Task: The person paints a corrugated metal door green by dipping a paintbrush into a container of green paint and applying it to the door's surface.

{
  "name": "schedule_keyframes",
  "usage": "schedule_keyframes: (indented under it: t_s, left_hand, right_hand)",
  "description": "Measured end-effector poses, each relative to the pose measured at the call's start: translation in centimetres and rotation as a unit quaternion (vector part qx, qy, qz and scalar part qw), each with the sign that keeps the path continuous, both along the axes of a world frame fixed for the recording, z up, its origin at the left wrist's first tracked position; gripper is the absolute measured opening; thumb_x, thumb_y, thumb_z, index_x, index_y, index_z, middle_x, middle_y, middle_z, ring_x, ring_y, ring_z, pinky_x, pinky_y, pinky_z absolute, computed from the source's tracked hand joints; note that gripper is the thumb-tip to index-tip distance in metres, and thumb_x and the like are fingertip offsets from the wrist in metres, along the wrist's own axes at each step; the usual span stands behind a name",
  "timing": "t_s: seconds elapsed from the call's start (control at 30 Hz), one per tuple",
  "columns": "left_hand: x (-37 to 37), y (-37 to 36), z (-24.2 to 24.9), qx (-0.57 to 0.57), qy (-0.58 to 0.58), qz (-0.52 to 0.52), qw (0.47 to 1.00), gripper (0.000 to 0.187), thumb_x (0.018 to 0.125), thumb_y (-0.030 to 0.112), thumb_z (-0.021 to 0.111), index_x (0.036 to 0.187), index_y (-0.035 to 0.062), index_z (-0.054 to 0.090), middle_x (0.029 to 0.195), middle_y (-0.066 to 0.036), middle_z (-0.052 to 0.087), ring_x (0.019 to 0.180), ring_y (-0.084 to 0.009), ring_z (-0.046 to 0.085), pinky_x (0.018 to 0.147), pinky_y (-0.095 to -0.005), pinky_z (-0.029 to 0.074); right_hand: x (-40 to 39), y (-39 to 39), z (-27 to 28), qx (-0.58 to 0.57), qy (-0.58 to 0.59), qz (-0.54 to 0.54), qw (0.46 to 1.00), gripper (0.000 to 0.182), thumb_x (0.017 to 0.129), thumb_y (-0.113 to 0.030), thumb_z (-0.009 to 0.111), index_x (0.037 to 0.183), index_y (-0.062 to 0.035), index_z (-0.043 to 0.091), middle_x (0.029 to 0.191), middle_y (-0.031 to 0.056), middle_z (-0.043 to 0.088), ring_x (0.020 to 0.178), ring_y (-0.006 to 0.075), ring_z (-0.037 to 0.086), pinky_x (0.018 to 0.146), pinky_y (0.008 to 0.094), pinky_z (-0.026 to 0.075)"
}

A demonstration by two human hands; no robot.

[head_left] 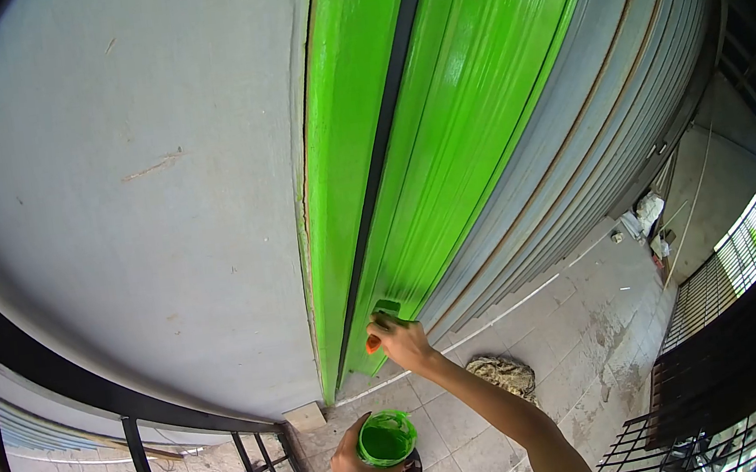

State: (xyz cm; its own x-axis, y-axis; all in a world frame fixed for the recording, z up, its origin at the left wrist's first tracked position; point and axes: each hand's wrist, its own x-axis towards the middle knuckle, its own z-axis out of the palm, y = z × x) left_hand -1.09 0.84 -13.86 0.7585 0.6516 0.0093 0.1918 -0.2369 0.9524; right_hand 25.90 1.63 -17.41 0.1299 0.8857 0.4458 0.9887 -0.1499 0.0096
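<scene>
My right hand [399, 341] is closed around a paintbrush [373, 343] whose orange handle end sticks out below the fingers. The brush's head touches the lower part of a corrugated panel [466, 105] coated in wet-looking bright green paint. Lower down, my left hand [355, 467] grips a small paint cup [386, 439] from its left side. Green paint fills part of the cup, and its rim is smeared with the same colour. A green frame strip [342, 128] runs along the panel's left, with a dark gap between them.
Unpainted grey slats [588, 119] continue on the right, beside a grey wall [150, 197] on the left. A crumpled cloth [503, 376] lies on the tiled floor [575, 325]. Black metal bars [143, 463] stand at lower left. Dark grilles [719, 365] are at right.
</scene>
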Motion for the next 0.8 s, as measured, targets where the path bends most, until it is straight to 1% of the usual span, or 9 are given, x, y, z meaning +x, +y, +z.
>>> schedule_keyframes:
  t_s: [0.1, 0.13, 0.23, 0.3, 0.4, 0.47, 0.57, 0.6, 0.8]
  left_hand:
    - [-0.1, 0.3, 0.3, 0.01, -0.023, -0.005, 1.0, 0.093, 0.047, 0.022, 0.094, 0.129, 0.0013, 0.055, 0.111, -0.016, 0.069, 0.102, -0.0283, 0.068, 0.089, -0.0375, 0.054]
    - [-0.2, 0.3, 0.3, 0.007, -0.034, -0.006, 0.999, 0.093, 0.048, 0.024, 0.094, 0.13, 0.0032, 0.055, 0.112, -0.016, 0.068, 0.101, -0.0305, 0.068, 0.088, -0.0389, 0.054]
    - [0.1, 0.4, 1.3, -0.001, -0.023, 0.004, 1.0, 0.093, 0.047, 0.021, 0.094, 0.129, -0.0004, 0.055, 0.11, -0.015, 0.07, 0.102, -0.0245, 0.069, 0.093, -0.0355, 0.053]
    - [0.2, 0.7, 2.5, 0.012, -0.017, 0.001, 1.0, 0.093, 0.048, 0.022, 0.094, 0.129, 0.0004, 0.055, 0.111, -0.016, 0.069, 0.103, -0.0253, 0.069, 0.092, -0.036, 0.053]
    - [0.6, 1.7, 4.7, 0.055, -0.037, -0.012, 0.998, 0.092, 0.048, 0.022, 0.094, 0.129, 0.0013, 0.055, 0.113, -0.016, 0.068, 0.104, -0.0268, 0.068, 0.093, -0.037, 0.053]
    - [1.2, 2.6, 6.1, 0.088, -0.075, -0.03, 0.993, 0.088, 0.051, 0.02, 0.094, 0.128, 0.0022, 0.056, 0.12, -0.017, 0.065, 0.109, -0.0306, 0.065, 0.095, -0.0387, 0.052]
    - [2.1, 3.4, 8.4, 0.188, -0.136, -0.052, 0.971, 0.084, 0.054, 0.018, 0.093, 0.127, 0.002, 0.056, 0.124, -0.019, 0.062, 0.116, -0.0347, 0.061, 0.098, -0.0407, 0.05]
    - [2.3, 3.7, 9.3, 0.216, -0.14, -0.07, 0.964, 0.08, 0.055, 0.014, 0.09, 0.126, 0.0017, 0.056, 0.127, -0.019, 0.06, 0.121, -0.0364, 0.057, 0.103, -0.0433, 0.046]
    - [3.0, 4.2, 11.6, 0.342, -0.152, -0.089, 0.923, 0.073, 0.059, 0.009, 0.082, 0.127, 0.0033, 0.057, 0.128, -0.013, 0.06, 0.123, -0.0329, 0.055, 0.106, -0.0463, 0.044]
  right_hand:
    - [0.0, -0.9, 1.0, 0.016, -0.051, 0.027, 0.998, 0.021, 0.068, -0.001, 0.069, 0.084, -0.0119, 0.061, 0.107, 0.0005, 0.067, 0.094, 0.016, 0.07, 0.063, 0.0275, 0.058]
    - [0.1, -1.6, 2.6, 0.02, -0.012, 0.021, 1.0, 0.019, 0.073, 0.003, 0.07, 0.085, -0.0101, 0.062, 0.104, 0.0033, 0.069, 0.094, 0.0169, 0.071, 0.068, 0.0272, 0.059]
    - [-1.2, -3.9, 10.3, 0.158, 0.294, 0.018, 0.943, 0.016, 0.08, 0.0, 0.07, 0.091, -0.0098, 0.067, 0.097, 0.0087, 0.071, 0.094, 0.0228, 0.071, 0.072, 0.0292, 0.059]
    - [-2.8, -6.4, 16.3, 0.242, 0.421, 0.128, 0.865, 0.011, 0.084, 0.003, 0.069, 0.087, -0.0072, 0.067, 0.095, 0.0108, 0.073, 0.094, 0.0227, 0.072, 0.076, 0.0298, 0.059]
    - [-4.0, -11.6, 21.1, 0.1, 0.5, 0.203, 0.836, 0.017, 0.082, 0.008, 0.07, 0.091, -0.0059, 0.068, 0.104, 0.0116, 0.073, 0.091, 0.0213, 0.072, 0.077, 0.0288, 0.059]
    - [-5.6, -13.4, 22.8, -0.016, 0.519, 0.229, 0.823, 0.02, 0.081, 0.006, 0.071, 0.095, -0.007, 0.069, 0.109, 0.0111, 0.072, 0.09, 0.0217, 0.073, 0.075, 0.0283, 0.059]
    - [-7.6, -14.2, 23.7, -0.056, 0.416, 0.222, 0.88, 0.023, 0.078, 0.001, 0.075, 0.098, -0.0091, 0.068, 0.111, 0.008, 0.072, 0.09, 0.0212, 0.073, 0.072, 0.0278, 0.059]
    - [-8.0, -13.9, 23.8, -0.027, 0.396, 0.255, 0.882, 0.024, 0.076, -0.002, 0.076, 0.097, -0.0106, 0.068, 0.112, 0.0029, 0.072, 0.086, 0.0197, 0.073, 0.067, 0.0278, 0.059]
    - [-9.5, -13.8, 25.0, -0.034, 0.254, 0.251, 0.933, 0.025, 0.076, -0.003, 0.074, 0.098, -0.0125, 0.066, 0.111, -0.0028, 0.071, 0.083, 0.0166, 0.072, 0.06, 0.0261, 0.059]
